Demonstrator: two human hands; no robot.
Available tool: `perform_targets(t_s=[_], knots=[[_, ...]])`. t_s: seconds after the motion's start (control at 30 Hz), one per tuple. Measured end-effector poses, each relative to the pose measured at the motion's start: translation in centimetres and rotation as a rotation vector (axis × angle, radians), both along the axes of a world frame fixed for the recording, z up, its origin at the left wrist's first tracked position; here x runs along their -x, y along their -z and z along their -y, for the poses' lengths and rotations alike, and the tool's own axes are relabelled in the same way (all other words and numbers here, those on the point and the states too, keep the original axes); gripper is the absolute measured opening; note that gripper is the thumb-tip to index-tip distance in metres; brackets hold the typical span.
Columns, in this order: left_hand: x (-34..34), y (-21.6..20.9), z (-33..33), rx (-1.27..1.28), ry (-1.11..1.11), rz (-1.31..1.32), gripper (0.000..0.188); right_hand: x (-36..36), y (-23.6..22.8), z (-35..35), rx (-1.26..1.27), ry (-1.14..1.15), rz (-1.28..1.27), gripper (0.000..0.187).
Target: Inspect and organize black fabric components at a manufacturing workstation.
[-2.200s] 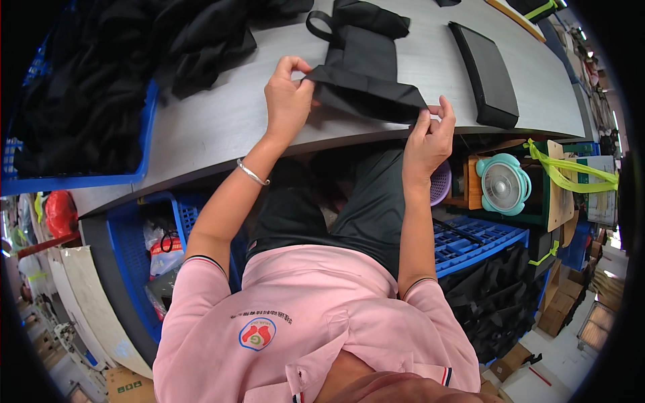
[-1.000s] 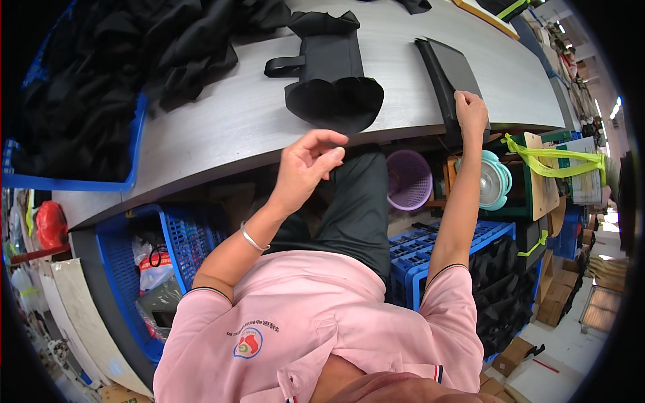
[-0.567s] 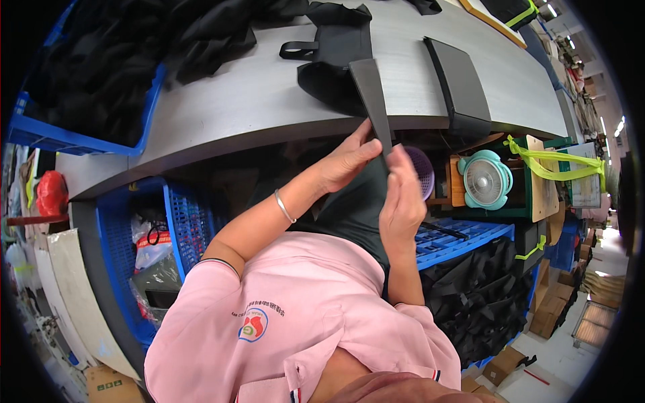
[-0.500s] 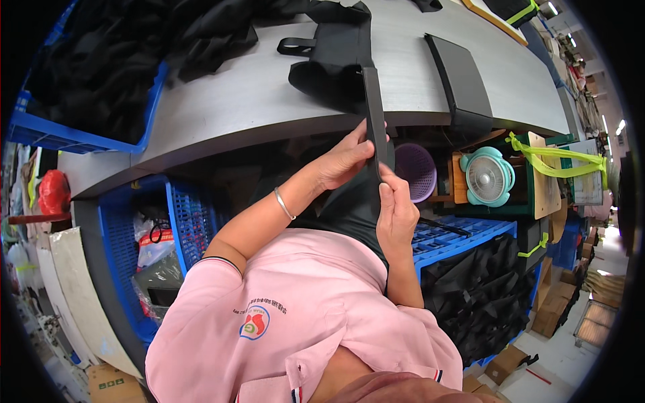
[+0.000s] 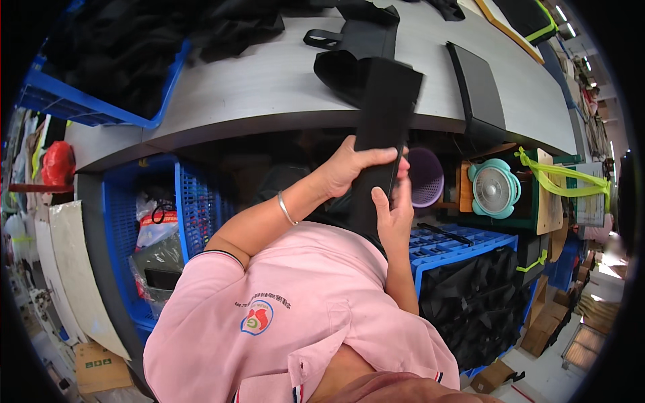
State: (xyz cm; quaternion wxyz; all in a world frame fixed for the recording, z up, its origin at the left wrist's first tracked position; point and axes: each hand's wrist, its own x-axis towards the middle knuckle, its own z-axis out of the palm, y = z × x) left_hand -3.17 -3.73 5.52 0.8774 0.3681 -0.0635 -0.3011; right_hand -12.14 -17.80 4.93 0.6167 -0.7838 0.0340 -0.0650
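Observation:
A long black flat panel (image 5: 391,94) is gripped between my two hands in front of the table edge, its broad face turned up and its far end over the tabletop. My left hand (image 5: 353,164) closes on its left side, thumb laid across the face. On the lower right edge my right hand (image 5: 396,205) holds it, thumb on top; some fingertips are hidden behind it. Just beyond the panel lies a black fabric bag (image 5: 366,37) with a handle loop. Further right, a dark grey folded panel (image 5: 476,84) rests at the table's front edge.
A blue crate (image 5: 164,101) heaped with black fabric stands on the grey table (image 5: 269,87) at left. Below are another blue crate (image 5: 114,228) with plastic bags, a purple basket (image 5: 424,178), a teal fan (image 5: 496,189) and a blue crate (image 5: 463,235) of black pieces.
The black panel has turned from edge-on to showing its broad face. My left thumb now lies across it, and my right hand has shifted slightly. The whole view has moved a little.

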Motion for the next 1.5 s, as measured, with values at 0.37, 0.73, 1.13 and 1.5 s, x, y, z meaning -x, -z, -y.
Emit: perform_targets(t_s=[0.37, 0.73, 1.13, 1.5], knots=[[-7.0, 3.5, -4.4, -1.228, -0.978, 0.800, 0.033, -1.9, 0.1, 3.8, -0.133, -0.188, -0.115, 0.042], [-10.3, 0.1, -2.3, -0.924, -0.669, 1.193, 0.036, -7.1, -3.8, 0.9, 0.587, -0.065, 0.029, 0.041], [-0.7, -1.9, -2.5, -0.782, -0.627, 1.254, 0.077, -12.7, 3.7, 2.6, -0.256, -0.055, 0.092, 0.037], [1.1, -0.9, 1.5, -0.813, -0.722, 0.977, 0.079, -10.5, -0.1, 1.7, -0.931, 0.093, -0.048, 0.044]])
